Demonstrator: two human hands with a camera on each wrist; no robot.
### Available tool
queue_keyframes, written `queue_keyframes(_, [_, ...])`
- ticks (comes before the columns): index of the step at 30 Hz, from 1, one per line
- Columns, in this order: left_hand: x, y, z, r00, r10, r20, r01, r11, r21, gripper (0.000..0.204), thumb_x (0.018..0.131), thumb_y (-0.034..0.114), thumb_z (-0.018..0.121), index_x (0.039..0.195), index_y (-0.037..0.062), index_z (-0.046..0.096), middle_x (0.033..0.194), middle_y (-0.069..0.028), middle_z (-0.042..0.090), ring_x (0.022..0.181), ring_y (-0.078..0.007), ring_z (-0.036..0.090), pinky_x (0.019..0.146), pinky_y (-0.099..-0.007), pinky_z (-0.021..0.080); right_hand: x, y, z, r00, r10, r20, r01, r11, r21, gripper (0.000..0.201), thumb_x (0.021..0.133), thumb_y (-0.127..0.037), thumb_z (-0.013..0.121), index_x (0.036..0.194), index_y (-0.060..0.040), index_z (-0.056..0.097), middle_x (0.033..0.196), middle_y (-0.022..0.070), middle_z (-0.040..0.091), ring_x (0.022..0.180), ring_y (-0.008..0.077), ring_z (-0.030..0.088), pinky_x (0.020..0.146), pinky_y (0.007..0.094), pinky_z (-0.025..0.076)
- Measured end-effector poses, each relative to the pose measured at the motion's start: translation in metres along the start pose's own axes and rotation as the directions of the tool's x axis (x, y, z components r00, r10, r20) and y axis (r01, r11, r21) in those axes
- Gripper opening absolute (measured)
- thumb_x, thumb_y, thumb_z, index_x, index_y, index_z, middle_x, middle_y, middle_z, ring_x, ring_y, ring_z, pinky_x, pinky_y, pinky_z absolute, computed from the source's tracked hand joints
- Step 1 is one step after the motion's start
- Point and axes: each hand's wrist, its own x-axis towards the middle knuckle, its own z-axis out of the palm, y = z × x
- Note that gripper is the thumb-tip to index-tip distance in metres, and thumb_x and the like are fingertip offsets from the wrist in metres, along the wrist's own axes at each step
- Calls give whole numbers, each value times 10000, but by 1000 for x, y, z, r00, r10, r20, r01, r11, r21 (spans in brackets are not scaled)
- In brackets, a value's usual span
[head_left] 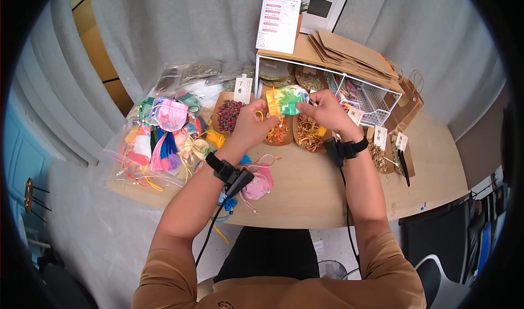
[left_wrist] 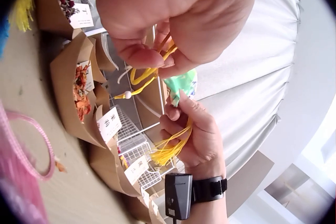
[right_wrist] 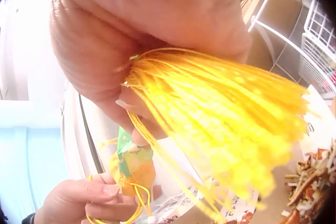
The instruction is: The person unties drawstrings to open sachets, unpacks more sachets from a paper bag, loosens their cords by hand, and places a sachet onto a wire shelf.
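A green pouch with a yellow gathered top [head_left: 289,100] is held up above the table between the hands. My right hand [head_left: 332,112] pinches its green end between thumb and fingers; a yellow tassel [right_wrist: 220,124] hangs from this hand. Loops of yellow cord [left_wrist: 142,77] come from the pouch's yellow end, and my left hand [head_left: 255,126] pinches them with curled fingers. In the right wrist view the left hand [right_wrist: 84,198] is beside the yellow top [right_wrist: 139,174]. The left palm hides part of the cord in the left wrist view.
Paper trays of dried rosebuds [head_left: 229,115] and other dried plants stand behind the hands. A pink pouch [head_left: 257,184] lies near the front edge. Left is a plastic bag with pouches and tassels [head_left: 164,145]. A shelf [head_left: 355,72] holding paper bags stands at the back.
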Motion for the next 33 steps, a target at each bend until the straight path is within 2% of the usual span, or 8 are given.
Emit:
queue_keyframes(2, [-5, 10, 0, 979, -195, 66, 199, 977, -71, 160, 823, 55, 671, 935, 28, 559, 815, -12, 599, 637, -30, 549, 455, -197, 432, -1, -5, 0, 1000, -1, -26, 0, 1000, -29, 254, 850, -194, 652, 715, 20, 664, 582, 25, 602, 540, 75, 515, 522, 269, 415])
queue_keyframes(3, [-5, 10, 1, 978, -196, 70, 201, 977, -70, 160, 823, 55, 671, 935, 28, 559, 815, -12, 599, 637, -30, 549, 455, -197, 432, 2, 1, 0, 999, -28, -20, 27, 998, -51, 273, 853, -208, 642, 696, 15, 649, 564, 26, 585, 530, 82, 510, 521, 270, 414])
queue_keyframes(5, [-4, 10, 1, 939, -342, 25, 343, 936, -77, 191, 806, 32, 657, 968, -7, 564, 767, -19, 595, 545, -54, 549, 411, -216, 401, 3, 1, 4, 999, -17, -48, 15, 999, -49, 270, 850, -211, 642, 706, 17, 652, 558, 31, 580, 527, 85, 506, 518, 275, 412])
queue_keyframes(8, [-4, 8, 0, 930, -362, 56, 365, 929, -62, 166, 825, 81, 672, 936, 69, 549, 757, 18, 564, 593, -33, 529, 417, -213, 410, 5, 4, 8, 997, -3, -82, -1, 999, -50, 264, 844, -214, 643, 727, 23, 655, 548, 45, 568, 520, 93, 498, 513, 288, 410])
queue_keyframes(21, [-2, 0, 0, 915, -404, 4, 402, 909, -110, 127, 901, 113, 592, 1014, 67, 559, 745, 46, 525, 534, -24, 466, 388, -202, 359, 7, 8, 7, 990, 9, -137, -23, 994, -103, 292, 841, -235, 620, 745, 40, 643, 562, 116, 580, 513, 179, 541, 534, 351, 434])
queue_keyframes(23, [-2, -3, -1, 933, -356, -53, 349, 931, -105, 141, 905, 124, 593, 1027, 61, 562, 757, 45, 539, 512, -20, 454, 374, -203, 347, 7, 6, 7, 991, 18, -129, -33, 993, -115, 299, 841, -239, 614, 739, 41, 640, 566, 120, 584, 522, 187, 552, 544, 354, 439])
queue_keyframes(29, [0, -9, -1, 965, -253, -68, 247, 966, -75, 138, 911, 113, 582, 1030, 47, 561, 764, 16, 574, 454, -22, 420, 337, -208, 305, 7, 5, 9, 989, 41, -144, -58, 991, -119, 310, 843, -245, 601, 719, 38, 629, 584, 127, 595, 548, 201, 569, 575, 358, 450])
queue_keyframes(33, [0, -10, -3, 970, -232, -77, 230, 973, -34, 151, 909, 97, 582, 1043, 28, 570, 798, -11, 609, 545, -30, 493, 431, -197, 382, 4, -2, 10, 986, 75, -149, -87, 993, -77, 309, 852, -243, 589, 720, 35, 621, 602, 123, 602, 565, 199, 570, 582, 354, 448])
